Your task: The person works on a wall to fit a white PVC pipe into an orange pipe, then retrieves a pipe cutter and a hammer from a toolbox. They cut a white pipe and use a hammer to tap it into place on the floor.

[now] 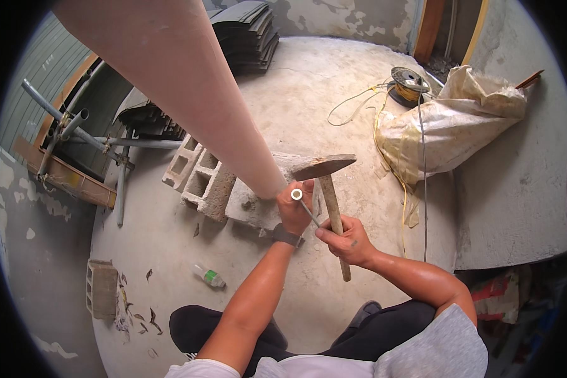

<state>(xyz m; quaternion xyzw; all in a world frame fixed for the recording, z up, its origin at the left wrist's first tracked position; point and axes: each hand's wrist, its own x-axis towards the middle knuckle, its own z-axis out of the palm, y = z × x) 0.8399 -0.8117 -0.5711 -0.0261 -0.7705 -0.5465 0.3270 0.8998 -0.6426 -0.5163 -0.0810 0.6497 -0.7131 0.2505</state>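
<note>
My left hand (295, 213) is closed at the foot of a large pinkish-white column (189, 88). A small white ring-shaped end (296, 194) shows at its fingers. From it a thin grey rod (310, 213) slants to my right thumb; how the two join is hidden. Wrapped round a wooden handle, my right hand (349, 242) holds a hammer (331, 198) upright. Its long, worn metal head (324, 167) is just above my left hand, beside the column. Under the column's foot lies a pale concrete slab (252, 211).
Hollow concrete blocks (209, 183) stand left of the column, near metal scaffold pipes (88, 133). A plastic bottle (209, 276) lies left of my arm. At right are a woven sack (444, 129), a cable reel (409, 87) and loose cables. Dark stacked sheets (245, 34) stand behind.
</note>
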